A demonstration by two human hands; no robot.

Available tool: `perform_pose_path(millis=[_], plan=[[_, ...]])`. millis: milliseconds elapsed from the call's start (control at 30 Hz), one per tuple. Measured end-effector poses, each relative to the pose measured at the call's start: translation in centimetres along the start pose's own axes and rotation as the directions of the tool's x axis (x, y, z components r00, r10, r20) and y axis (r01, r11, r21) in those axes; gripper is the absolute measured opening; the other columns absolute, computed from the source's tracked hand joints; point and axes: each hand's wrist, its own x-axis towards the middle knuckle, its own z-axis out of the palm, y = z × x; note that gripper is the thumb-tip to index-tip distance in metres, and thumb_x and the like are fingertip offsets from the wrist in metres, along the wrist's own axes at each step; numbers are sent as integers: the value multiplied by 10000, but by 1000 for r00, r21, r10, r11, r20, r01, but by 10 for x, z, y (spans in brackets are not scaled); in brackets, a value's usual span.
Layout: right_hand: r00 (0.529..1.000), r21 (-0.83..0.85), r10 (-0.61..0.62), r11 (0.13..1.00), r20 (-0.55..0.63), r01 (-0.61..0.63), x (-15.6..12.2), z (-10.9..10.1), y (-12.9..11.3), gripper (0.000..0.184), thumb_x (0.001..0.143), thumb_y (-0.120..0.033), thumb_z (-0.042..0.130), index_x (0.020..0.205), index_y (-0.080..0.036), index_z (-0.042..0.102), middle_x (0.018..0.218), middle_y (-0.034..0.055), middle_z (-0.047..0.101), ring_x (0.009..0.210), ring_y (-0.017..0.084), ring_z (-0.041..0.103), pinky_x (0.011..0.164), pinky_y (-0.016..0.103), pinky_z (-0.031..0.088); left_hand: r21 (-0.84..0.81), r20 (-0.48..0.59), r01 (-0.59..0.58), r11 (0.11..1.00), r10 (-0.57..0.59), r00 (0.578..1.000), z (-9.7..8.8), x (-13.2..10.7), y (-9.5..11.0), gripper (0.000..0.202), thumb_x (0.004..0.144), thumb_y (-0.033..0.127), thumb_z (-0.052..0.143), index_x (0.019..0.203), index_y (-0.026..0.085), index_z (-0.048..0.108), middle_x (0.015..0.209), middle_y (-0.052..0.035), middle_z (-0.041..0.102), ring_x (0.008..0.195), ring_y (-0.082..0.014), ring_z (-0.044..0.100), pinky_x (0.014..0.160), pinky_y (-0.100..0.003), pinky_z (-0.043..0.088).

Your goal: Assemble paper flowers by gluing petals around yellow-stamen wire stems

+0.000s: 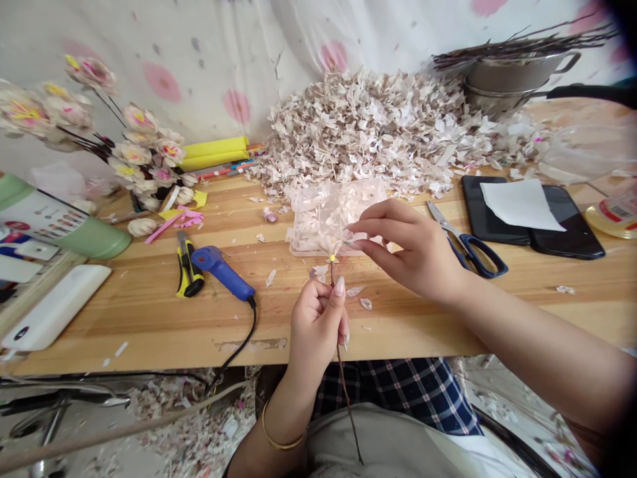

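My left hand [321, 313] is closed around a thin brown twig [345, 388], thumb on top, holding it upright over the table's front edge. A small pale flower head [330, 245] with a yellow band under it tops the twig. Just right of the flower, the thumb and forefinger of my right hand [405, 249] pinch what looks like a small pale petal, mostly hidden by the fingertips. Behind both hands lies a clear plastic compartment box [298, 229] of whitish petals. Some loose petals [366, 304] are scattered on the wood beside my left hand.
A large heap of petal scraps [368, 133] fills the back. Scissors [472, 249] and dark phones [567, 226] lie right; a blue corded tool [223, 272], a yellow-black utility knife [190, 269] and a green bottle [94, 232] are left. Finished flowers [144, 153] stand behind.
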Motion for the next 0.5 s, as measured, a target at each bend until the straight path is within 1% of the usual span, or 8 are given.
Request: perform_pose_path(millis=[133, 267, 367, 500], plan=[[992, 147, 125, 981, 13, -125, 1, 0, 0, 143, 880, -201, 673, 1014, -168, 711, 977, 86, 673, 737, 135, 630, 618, 282, 533, -10, -13, -1, 1000, 1, 1000, 1, -2, 2, 404, 859, 496, 665, 708, 201, 433, 392, 98, 484, 308, -33, 367, 350, -127, 292], [973, 212, 226, 950, 43, -230, 1, 2, 1, 146, 858, -238, 708, 986, -168, 713, 978, 75, 661, 722, 117, 619, 593, 256, 513, -15, -17, 1, 1000, -1, 1000, 3, -4, 2, 401, 864, 482, 666, 704, 200, 430, 391, 99, 480, 310, -30, 369, 355, -122, 288], [968, 244, 248, 938, 30, -248, 1, 4, 3, 141, 844, -260, 726, 936, -154, 711, 964, 71, 650, 727, 112, 618, 594, 246, 504, -17, 3, 5, 1000, -5, 1000, 2, -4, 1, 405, 861, 491, 666, 703, 200, 431, 385, 100, 480, 301, -31, 373, 347, -121, 287], [972, 256, 233, 939, 16, -229, 1, 7, 5, 118, 839, -257, 730, 886, -152, 705, 950, 66, 638, 727, 112, 607, 594, 249, 495, -20, 42, 3, 1000, -2, 999, 0, -3, -1, 408, 860, 499, 663, 700, 202, 434, 381, 97, 485, 296, -36, 383, 341, -124, 297]])
